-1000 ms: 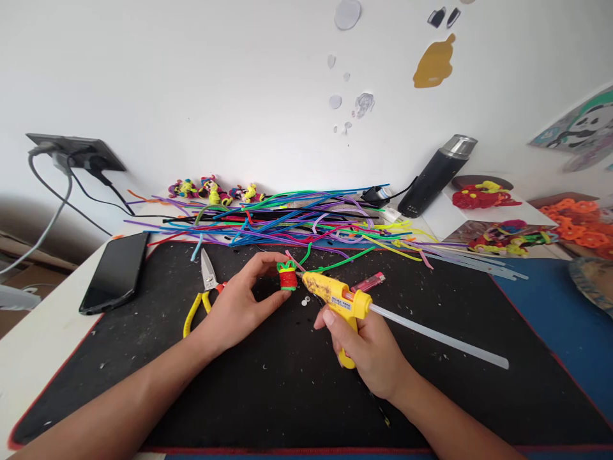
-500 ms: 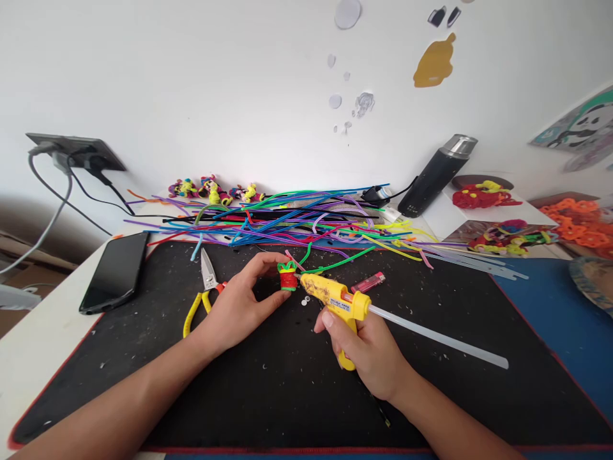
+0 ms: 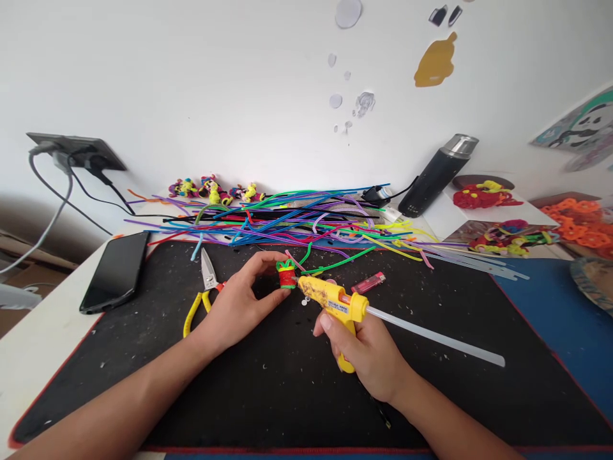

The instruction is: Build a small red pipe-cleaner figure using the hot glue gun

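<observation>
My left hand (image 3: 244,297) pinches a small pipe-cleaner figure (image 3: 287,276) between thumb and fingers; it is red in the middle, with yellow and green at the top and green at the bottom. Wrapped round the handle of a yellow hot glue gun (image 3: 330,297) is my right hand (image 3: 366,348). A long translucent glue stick (image 3: 435,335) sticks out of the gun's back. The nozzle points left at the figure's red side, touching it or very close. Small white discs (image 3: 305,301) lie on the mat just below the nozzle.
Scissors (image 3: 207,291) with yellow and orange handles lie beside my left hand. A pink lighter (image 3: 368,282) rests right of the gun. Many colourful pipe cleaners (image 3: 287,220) spread along the back. A phone (image 3: 115,271) is at left, a black flask (image 3: 437,176) back right.
The glue gun has shifted very slightly left and down, its nozzle still at the figure's red side. My left hand keeps its hold on the figure, almost unmoved.
</observation>
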A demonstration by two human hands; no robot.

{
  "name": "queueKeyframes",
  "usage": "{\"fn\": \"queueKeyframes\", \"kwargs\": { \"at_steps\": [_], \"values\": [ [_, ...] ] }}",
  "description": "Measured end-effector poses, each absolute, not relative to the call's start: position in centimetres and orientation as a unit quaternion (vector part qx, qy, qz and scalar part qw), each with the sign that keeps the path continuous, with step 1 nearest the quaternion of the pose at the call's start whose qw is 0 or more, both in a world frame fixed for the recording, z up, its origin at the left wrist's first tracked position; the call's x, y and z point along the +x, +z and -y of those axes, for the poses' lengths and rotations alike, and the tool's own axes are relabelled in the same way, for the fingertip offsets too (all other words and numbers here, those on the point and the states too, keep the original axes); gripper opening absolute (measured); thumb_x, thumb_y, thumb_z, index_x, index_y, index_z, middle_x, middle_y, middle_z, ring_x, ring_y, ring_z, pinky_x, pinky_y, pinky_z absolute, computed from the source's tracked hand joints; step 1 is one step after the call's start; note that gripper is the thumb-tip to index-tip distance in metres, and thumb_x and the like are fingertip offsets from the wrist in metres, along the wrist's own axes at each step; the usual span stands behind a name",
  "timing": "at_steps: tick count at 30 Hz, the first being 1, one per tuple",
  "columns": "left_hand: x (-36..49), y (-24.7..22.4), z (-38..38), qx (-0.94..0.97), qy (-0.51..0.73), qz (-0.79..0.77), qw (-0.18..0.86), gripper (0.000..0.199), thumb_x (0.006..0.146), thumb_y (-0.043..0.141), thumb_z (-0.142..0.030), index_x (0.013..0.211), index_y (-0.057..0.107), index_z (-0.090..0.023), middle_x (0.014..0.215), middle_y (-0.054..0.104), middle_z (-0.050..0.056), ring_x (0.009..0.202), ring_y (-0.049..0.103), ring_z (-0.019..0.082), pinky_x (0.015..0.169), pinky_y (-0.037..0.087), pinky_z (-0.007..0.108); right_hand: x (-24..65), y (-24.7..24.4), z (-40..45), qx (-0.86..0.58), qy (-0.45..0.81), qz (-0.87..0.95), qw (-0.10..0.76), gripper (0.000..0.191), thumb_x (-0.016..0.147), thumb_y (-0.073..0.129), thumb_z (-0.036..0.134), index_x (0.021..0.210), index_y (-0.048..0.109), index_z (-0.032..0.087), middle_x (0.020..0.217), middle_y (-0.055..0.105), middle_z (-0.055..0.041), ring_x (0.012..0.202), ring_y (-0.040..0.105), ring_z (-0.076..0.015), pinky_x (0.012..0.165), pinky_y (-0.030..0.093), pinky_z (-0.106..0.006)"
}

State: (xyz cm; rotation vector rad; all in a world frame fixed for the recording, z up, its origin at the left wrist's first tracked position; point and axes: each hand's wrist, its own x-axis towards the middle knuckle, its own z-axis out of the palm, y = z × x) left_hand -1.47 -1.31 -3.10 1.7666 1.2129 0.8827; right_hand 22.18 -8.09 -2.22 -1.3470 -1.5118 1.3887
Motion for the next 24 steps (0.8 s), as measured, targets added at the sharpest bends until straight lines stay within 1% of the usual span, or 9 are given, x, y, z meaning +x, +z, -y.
{"fn": "queueKeyframes", "kwargs": {
  "at_steps": [5,10,20,24],
  "values": [
    [-1.46,-3.0,1.37,0.686,0.355,-0.482,0.413,0.043,0.091,0.076,-0.035,0.131,0.061,-0.03,0.133,0.071,0.004,0.126,0.069,0.026,0.115,0.054,0.047,22.37,-2.67,8.19,-0.522,0.541,0.569,0.333,0.047,0.101,0.056,0.06,0.09,0.072,0.017,0.059,0.05,0.0032,0.054,0.049,-0.0137,0.055,0.041,-0.026],
    [-1.41,-2.96,1.37,0.682,0.357,-0.478,0.423,0.043,0.091,0.075,-0.033,0.131,0.06,-0.028,0.135,0.07,0.006,0.127,0.068,0.026,0.117,0.052,0.047,22.35,-2.94,8.25,-0.522,0.547,0.564,0.333,0.046,0.101,0.056,0.06,0.09,0.072,0.018,0.06,0.049,0.0035,0.053,0.049,-0.0135,0.055,0.042,-0.026],
    [-1.43,-3.09,1.31,0.697,0.346,-0.492,0.39,0.043,0.091,0.074,-0.035,0.131,0.06,-0.03,0.135,0.072,0.003,0.125,0.069,0.025,0.115,0.053,0.045,22.31,-2.76,8.19,-0.514,0.539,0.569,0.347,0.047,0.101,0.057,0.06,0.09,0.072,0.017,0.058,0.05,0.0031,0.051,0.05,-0.0134,0.052,0.041,-0.025],
    [-1.33,-2.96,1.27,0.703,0.343,-0.486,0.39,0.044,0.091,0.075,-0.036,0.132,0.061,-0.03,0.133,0.073,0.004,0.125,0.07,0.026,0.116,0.053,0.046,22.31,-2.86,8.18,-0.516,0.54,0.568,0.346,0.048,0.1,0.058,0.062,0.09,0.073,0.017,0.058,0.05,0.0029,0.051,0.05,-0.0134,0.052,0.042,-0.025]
  ]
}}
